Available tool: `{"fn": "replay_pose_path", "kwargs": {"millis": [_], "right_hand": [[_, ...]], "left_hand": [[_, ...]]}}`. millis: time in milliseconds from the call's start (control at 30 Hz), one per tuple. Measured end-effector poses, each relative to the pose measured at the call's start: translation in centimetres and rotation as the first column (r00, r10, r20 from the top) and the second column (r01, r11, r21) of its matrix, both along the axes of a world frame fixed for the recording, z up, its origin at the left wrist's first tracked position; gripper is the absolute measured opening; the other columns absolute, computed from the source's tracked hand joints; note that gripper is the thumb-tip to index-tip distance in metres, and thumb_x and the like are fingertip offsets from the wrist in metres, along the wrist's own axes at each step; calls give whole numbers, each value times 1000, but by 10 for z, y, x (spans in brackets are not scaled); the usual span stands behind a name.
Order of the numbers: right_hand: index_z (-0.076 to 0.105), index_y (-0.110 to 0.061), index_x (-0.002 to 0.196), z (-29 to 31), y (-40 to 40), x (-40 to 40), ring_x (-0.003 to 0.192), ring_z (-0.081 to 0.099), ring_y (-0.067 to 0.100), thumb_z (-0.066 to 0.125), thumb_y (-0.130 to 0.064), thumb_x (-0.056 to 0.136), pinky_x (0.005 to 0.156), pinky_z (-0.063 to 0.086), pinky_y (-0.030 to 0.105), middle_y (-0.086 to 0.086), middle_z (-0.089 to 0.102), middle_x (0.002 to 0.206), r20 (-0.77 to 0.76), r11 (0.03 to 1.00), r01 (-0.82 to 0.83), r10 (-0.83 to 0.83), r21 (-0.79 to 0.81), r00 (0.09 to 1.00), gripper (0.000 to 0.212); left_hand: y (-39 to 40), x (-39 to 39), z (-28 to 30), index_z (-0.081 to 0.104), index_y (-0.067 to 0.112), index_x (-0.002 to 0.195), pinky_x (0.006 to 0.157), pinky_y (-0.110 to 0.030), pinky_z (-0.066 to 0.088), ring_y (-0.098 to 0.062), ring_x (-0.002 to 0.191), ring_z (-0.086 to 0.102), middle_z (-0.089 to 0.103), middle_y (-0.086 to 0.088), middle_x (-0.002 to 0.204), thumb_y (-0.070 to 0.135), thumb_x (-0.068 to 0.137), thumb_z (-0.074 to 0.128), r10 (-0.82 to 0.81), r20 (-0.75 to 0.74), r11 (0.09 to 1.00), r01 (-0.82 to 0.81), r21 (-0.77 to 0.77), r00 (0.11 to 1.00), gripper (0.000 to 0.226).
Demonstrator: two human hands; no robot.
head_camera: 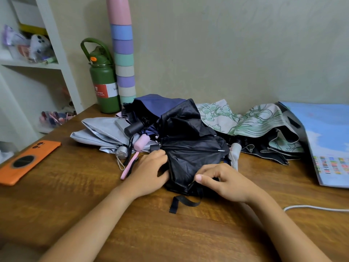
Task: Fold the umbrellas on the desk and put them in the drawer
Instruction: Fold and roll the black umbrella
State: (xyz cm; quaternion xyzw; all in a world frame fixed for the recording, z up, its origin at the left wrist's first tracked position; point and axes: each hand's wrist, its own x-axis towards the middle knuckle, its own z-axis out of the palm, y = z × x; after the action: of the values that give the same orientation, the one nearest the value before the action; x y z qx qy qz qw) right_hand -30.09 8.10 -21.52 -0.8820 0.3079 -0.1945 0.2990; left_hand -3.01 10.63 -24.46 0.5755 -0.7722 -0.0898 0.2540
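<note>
Black fabric of a half-collapsed umbrella [190,157] lies crumpled at the near middle of the wooden desk [188,233], its strap [184,202] trailing toward the near edge. The left hand [149,173] presses against the fabric's left side, fingers curled round its edge, and the right hand [221,179] pinches a fold of the cloth between thumb and bent fingers. Behind it, a navy umbrella [158,104] with a black handle rests on a silver-grey umbrella [102,132] to the left, with a pink handle [141,141] between them. A cream umbrella printed with green leaves [251,120] sprawls to the right, touching the black one. An orange phone [26,159] lies at the left, a green bottle [103,82] and a stack of pastel cups [123,53] stand far left by the wall, and a blue booklet [328,140] lies at the right edge.
</note>
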Motion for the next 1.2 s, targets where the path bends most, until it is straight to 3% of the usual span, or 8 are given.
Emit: {"fn": "replay_pose_path", "kwargs": {"millis": [133,300,433,533,633,867,1067,1200], "right_hand": [[30,-13,64,-2,2,4,56,30,8,48,-46,106,61,30,36,-8,31,61,41,993,120,-120,12,992,56],[25,-21,63,-3,1,9,53,20,10,48,-50,103,55,20,32,-9,21,57,119,961,214,-236,173,964,55],[32,-21,61,-4,1,9,52,28,11,49,-50,103,54,26,32,-9,31,56,174,943,210,-259,259,950,53],[69,-27,95,-8,-3,7,91,65,12,50,-20,108,89,48,33,-12,71,92,201,957,228,-262,178,944,24],[60,-32,117,-2,1,5,101,61,24,42,7,94,92,44,36,-9,69,106,246,973,190,-218,132,944,48],[63,-26,108,4,6,5,105,56,21,48,0,72,84,44,20,-6,55,124,152,999,20,-15,-26,988,47],[61,-29,116,3,4,-1,133,48,18,73,-11,84,110,35,24,-8,49,138,91,999,-31,32,-17,995,38],[66,-28,107,-2,2,3,131,51,10,80,-22,87,107,36,19,-10,52,132,102,981,67,-49,-183,994,26]], "left_hand": [[6,-8,4,40,21,101,87,-39,42,-19,99,39,38,5,106,39,73,59,78,-33,970,-83,-226,996,39],[13,-11,12,58,33,111,101,-36,36,-9,119,48,53,19,118,28,80,70,-196,-15,961,189,-204,980,34],[8,-15,11,60,25,80,83,-31,41,-4,89,54,59,13,83,40,98,56,-185,-30,971,178,-162,982,24],[6,-15,8,41,14,65,68,-30,39,-13,71,49,45,2,65,36,103,54,-130,-167,985,108,-132,977,46],[4,-15,3,44,8,64,68,-30,38,-15,70,51,47,-4,65,32,103,58,-92,-200,994,77,-83,975,48],[3,-14,2,36,15,61,61,-19,31,-11,66,46,42,-3,64,27,102,60,-78,-235,996,63,-67,969,49],[2,-15,4,31,21,59,60,-19,30,-9,63,43,39,-2,62,26,102,59,-59,-247,997,46,-57,967,52],[4,-16,5,31,24,57,61,-17,31,-7,63,45,38,5,60,26,102,60,-58,-247,997,44,-64,967,54]]}}
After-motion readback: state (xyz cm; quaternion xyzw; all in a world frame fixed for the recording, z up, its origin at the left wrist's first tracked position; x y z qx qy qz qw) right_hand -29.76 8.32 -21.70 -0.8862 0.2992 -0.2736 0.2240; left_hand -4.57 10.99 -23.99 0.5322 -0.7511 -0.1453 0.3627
